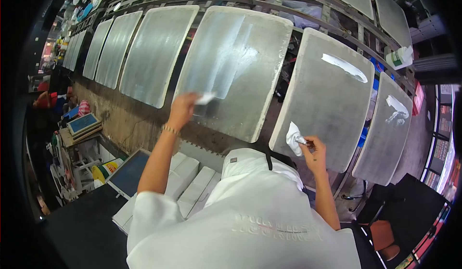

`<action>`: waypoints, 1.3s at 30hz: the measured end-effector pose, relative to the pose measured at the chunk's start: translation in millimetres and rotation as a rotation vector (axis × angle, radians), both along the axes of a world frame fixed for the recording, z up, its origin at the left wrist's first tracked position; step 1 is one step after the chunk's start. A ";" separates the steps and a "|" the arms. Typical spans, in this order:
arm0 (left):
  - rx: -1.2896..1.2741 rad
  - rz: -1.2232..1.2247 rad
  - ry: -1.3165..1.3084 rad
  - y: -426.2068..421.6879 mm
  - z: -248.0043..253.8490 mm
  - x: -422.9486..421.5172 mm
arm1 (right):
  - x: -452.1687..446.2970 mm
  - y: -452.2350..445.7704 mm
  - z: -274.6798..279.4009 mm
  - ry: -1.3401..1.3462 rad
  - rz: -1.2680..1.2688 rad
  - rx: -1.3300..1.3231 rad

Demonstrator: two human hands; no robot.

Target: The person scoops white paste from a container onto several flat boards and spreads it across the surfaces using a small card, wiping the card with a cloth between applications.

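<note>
My left hand (182, 111), blurred by motion, is closed on a small white flat piece (206, 98); whether it is card, plastic or cloth I cannot tell. It is over the lower left of a grey panel (250, 96) with pale edges, where a shiny wet-looking band (228, 57) runs lengthwise. A crumpled white cloth (294, 138) is pinched in my right hand (315, 154), over the near edge of another grey panel (322, 100). That panel bears a thick white smear (344, 67). Farther right, one more panel (382, 144) carries a white smear (397, 107).
More grey panels (151, 52) line the slatted rack (240, 2) to the left. A white tub (400, 57) stands at the right. White boxes (195, 187) and a framed screen (130, 170) are near my body. A black chair (409, 206) is at the lower right.
</note>
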State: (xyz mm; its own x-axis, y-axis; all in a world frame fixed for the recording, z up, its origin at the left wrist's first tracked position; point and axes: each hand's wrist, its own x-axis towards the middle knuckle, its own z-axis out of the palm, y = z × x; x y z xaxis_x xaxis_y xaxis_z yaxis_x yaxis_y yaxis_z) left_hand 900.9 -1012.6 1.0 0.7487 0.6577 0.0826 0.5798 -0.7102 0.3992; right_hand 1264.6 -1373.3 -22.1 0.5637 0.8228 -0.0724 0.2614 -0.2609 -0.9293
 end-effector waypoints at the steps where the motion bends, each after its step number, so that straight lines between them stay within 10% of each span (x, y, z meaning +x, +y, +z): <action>1: 0.123 -0.031 -0.104 21.7 -9.9 27.9 | 1.9 -9.5 2.8 0.010 0.018 -0.018; 14: 0.191 -0.069 -0.009 263.5 -69.3 295.3 | 10.7 -7.9 15.7 -0.130 -0.110 -0.167; 25: -0.009 -0.033 0.032 -64.5 -26.7 29.1 | 23.6 45.4 -2.2 0.046 0.003 -0.079; 29: -0.254 -0.042 0.230 -63.6 -8.9 15.1 | 37.0 45.0 0.6 0.027 0.014 -0.016; 39: 0.241 -0.287 -0.170 139.2 -47.3 348.2 | 40.8 0.5 35.3 -0.118 -0.080 -0.050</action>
